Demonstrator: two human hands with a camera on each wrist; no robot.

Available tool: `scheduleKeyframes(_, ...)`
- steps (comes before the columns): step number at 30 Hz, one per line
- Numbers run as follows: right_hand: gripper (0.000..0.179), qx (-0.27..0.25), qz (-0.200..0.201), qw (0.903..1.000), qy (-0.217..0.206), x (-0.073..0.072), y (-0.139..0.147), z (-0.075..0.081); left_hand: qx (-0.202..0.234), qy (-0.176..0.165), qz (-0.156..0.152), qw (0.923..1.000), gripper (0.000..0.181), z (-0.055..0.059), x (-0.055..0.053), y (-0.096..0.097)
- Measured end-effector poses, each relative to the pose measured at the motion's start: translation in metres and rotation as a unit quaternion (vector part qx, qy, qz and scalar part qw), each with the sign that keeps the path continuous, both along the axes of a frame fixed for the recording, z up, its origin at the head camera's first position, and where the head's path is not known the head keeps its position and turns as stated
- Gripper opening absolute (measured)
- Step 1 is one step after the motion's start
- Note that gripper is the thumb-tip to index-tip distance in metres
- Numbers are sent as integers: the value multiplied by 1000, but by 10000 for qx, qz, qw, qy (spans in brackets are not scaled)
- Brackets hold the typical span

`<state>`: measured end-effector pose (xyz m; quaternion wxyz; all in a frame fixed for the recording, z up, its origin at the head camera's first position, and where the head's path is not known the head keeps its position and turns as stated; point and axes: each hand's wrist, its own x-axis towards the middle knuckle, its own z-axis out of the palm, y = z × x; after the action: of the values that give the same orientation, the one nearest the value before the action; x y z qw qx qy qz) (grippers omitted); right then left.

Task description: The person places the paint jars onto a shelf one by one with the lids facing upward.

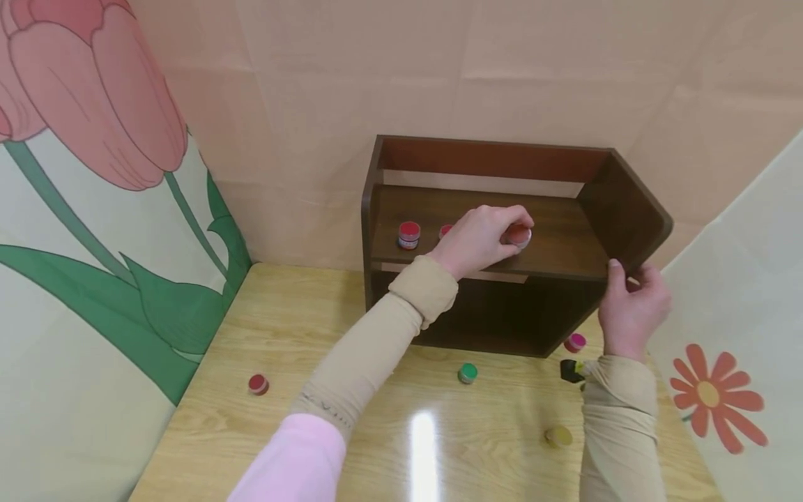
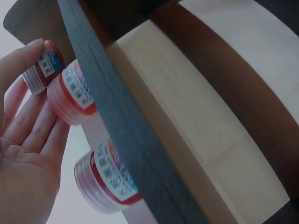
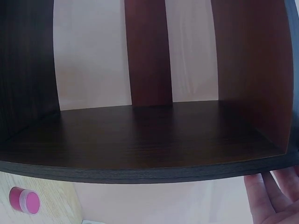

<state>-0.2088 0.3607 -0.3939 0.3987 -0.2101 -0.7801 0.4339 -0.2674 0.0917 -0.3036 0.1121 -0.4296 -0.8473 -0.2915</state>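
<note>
My left hand (image 1: 482,238) reaches over the upper board of a dark brown shelf unit (image 1: 489,346) and pinches a small paint jar (image 1: 519,237) with reddish contents. In the left wrist view, the held jar (image 2: 45,68) sits between thumb and fingers, its printed label showing. Two more red jars stand on that board: one red jar (image 1: 409,236) at the left, and another red jar (image 1: 445,230) partly hidden by the hand. At the unit's right side panel (image 1: 633,216), my right hand (image 1: 633,307) holds the lower front edge, fingers (image 3: 266,198) along the outside.
On the wooden table (image 1: 301,314) lie a dark red jar (image 1: 258,384) at left, a green jar (image 1: 468,373) in front of the unit, a yellow jar (image 1: 558,437) and a magenta jar (image 1: 575,342) at right. A small black object (image 1: 570,371) is beside the right sleeve.
</note>
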Motion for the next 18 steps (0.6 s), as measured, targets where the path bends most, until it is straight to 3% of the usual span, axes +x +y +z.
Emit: scheduleKeyframes(18,37,-19,-24,10000,9,1,1,2,-425,-114,295,9986,34,-5,0,19)
